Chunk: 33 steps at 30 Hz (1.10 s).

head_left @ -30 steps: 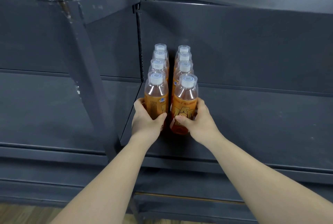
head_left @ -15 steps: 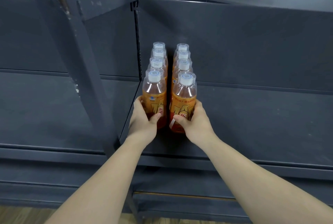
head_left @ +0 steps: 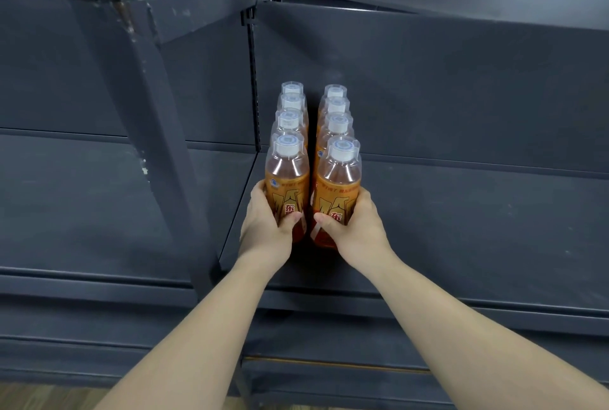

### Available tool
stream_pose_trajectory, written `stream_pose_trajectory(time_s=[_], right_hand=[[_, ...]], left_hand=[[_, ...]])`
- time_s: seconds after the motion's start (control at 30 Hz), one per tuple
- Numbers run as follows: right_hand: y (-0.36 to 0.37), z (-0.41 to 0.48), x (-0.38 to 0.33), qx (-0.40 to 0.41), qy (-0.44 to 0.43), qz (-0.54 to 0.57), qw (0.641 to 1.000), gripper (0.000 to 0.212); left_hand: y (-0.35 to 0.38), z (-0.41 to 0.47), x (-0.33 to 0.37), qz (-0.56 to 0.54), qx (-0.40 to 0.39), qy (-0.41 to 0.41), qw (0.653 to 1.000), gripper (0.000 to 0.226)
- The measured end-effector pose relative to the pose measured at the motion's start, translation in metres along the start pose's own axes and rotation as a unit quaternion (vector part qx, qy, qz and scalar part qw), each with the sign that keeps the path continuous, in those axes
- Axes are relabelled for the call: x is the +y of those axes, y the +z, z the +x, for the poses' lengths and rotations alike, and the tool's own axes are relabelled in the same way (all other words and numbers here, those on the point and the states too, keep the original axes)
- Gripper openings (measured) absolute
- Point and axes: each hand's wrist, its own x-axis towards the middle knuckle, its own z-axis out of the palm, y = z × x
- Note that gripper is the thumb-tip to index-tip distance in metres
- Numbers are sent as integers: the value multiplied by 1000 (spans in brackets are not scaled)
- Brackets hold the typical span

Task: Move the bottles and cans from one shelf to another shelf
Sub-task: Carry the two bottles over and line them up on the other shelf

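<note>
A dark grey metal shelf (head_left: 461, 228) spreads under and beyond both hands, wood floor (head_left: 49, 396) below the left forearm. Two rows of orange drink bottles (head_left: 291, 119) stand on it, running away from the hands. The left hand (head_left: 263, 228) grips the left front bottle (head_left: 286, 184), the right hand (head_left: 359, 228) the right front bottle (head_left: 339, 187)

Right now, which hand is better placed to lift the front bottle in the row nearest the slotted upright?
Left. The left hand grips that orange plastic bottle with the white cap, thumb across its label. The right hand is busy gripping the front orange bottle of the other row.
</note>
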Motion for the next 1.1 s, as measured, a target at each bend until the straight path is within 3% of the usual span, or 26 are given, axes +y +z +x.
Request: stream_pose_trajectory(time_s=[0.33, 0.5, 1.1], right_hand=[[8, 5, -2, 22, 7, 4, 1000, 81], [9, 8, -3, 27, 5, 4, 1000, 80], [8, 12, 0, 6, 6, 1, 1000, 83]], left_hand=[[0, 6, -3, -23, -49, 3, 999, 75], [4, 7, -3, -29, -29, 8, 999, 86], [10, 16, -7, -29, -18, 15, 999, 81]])
